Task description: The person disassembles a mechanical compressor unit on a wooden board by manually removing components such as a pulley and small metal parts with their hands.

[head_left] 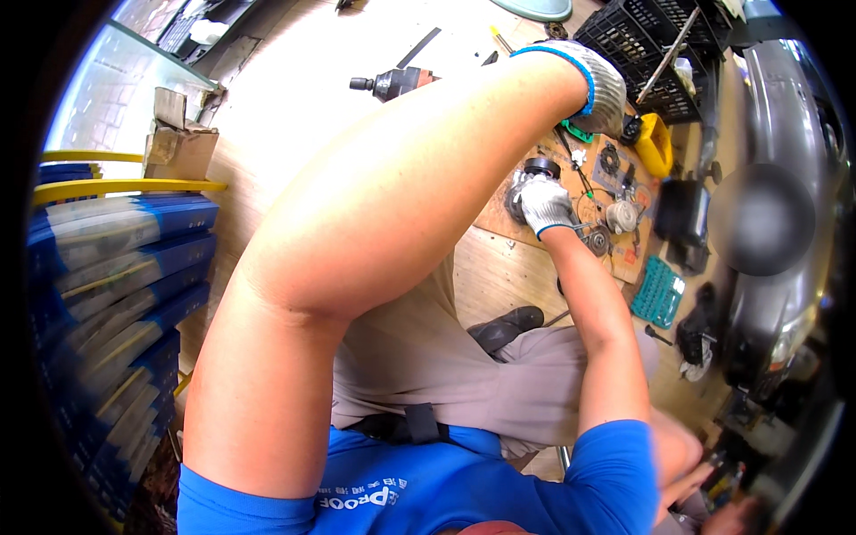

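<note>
Currently both hands wear knit work gloves, white with blue cuffs. Left hand (599,85) is stretched far forward, its forearm crossing the middle of the view; the glove is seen from the back, so I cannot tell whether its grip is open or closed, or whether it holds anything. Just beyond and right of it sits a yellow container (658,143), with a small green part (578,132) just below the glove.

Right hand (544,203) is below and slightly nearer than the left. Its grip is curled closed over a round black-and-metal drum-shaped part (535,171), which rests on a brown cardboard sheet (499,218) laid on the wooden floor (294,62).

Right of the right hand, on the same sheet: a round silver part (621,216), a dark ring-shaped part (610,159), a smaller round piece (597,239) close beside the wrist, and some thin wire. Further right, off the sheet, lies a teal socket tray (658,292). A black plastic crate (655,45) stands beyond the left hand. A power tool (397,83) lies on the floor left of the left forearm. A grey scooter body (785,223) fills the far right. Stacked blue boxes (116,285) stand well to the left.
</note>
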A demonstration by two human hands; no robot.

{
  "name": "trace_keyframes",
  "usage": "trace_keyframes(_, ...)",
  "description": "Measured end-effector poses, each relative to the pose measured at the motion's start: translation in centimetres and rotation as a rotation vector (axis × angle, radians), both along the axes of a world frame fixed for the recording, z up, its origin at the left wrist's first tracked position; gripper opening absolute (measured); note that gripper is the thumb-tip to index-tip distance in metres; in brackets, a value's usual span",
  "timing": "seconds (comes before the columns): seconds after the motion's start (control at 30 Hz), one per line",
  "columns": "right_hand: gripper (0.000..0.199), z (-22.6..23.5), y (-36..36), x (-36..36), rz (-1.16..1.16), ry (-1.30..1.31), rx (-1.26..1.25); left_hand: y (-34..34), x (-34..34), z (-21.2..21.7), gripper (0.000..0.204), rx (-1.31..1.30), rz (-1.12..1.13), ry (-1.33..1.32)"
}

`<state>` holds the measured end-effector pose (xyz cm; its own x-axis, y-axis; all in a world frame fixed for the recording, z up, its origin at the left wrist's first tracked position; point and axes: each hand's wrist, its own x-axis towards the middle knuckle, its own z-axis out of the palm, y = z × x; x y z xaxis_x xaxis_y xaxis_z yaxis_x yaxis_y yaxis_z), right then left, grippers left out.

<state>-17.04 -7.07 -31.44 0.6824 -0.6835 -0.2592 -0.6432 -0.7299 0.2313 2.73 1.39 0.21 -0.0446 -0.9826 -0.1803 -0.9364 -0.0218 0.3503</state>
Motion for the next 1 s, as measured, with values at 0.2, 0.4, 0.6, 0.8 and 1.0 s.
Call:
trace_keyframes(0.2, 0.056, 0.0, -0.9, -1.1, 0.012, -0.067, 0.031, -0.2, -0.2, 0.0, 0.032, -0.006, -0.062, -0.117)
trace_keyframes(0.4, 0.058, -0.2, -0.3, 0.5, -0.018, 0.024, 0.106, -0.9, 0.5, -2.1, 0.028, -0.032, -0.050, -0.084)
trace_keyframes(0.6, 0.058, -1.6, -2.2, -1.5, -0.026, -0.034, 0.061, -0.5, 0.0, -0.5, 0.034, -0.054, 0.031, 0.019)
trace_keyframes(0.8, 0.060, 0.9, -0.5, 0.4, -0.030, 0.039, 0.118, -0.9, 0.2, -1.4, 0.029, -0.036, -0.018, -0.051)
trace_keyframes(1.0, 0.057, 2.3, 0.0, 0.4, -0.035, 0.019, 0.118, -0.5, 0.3, -1.1, 0.039, -0.071, -0.094, -0.157)
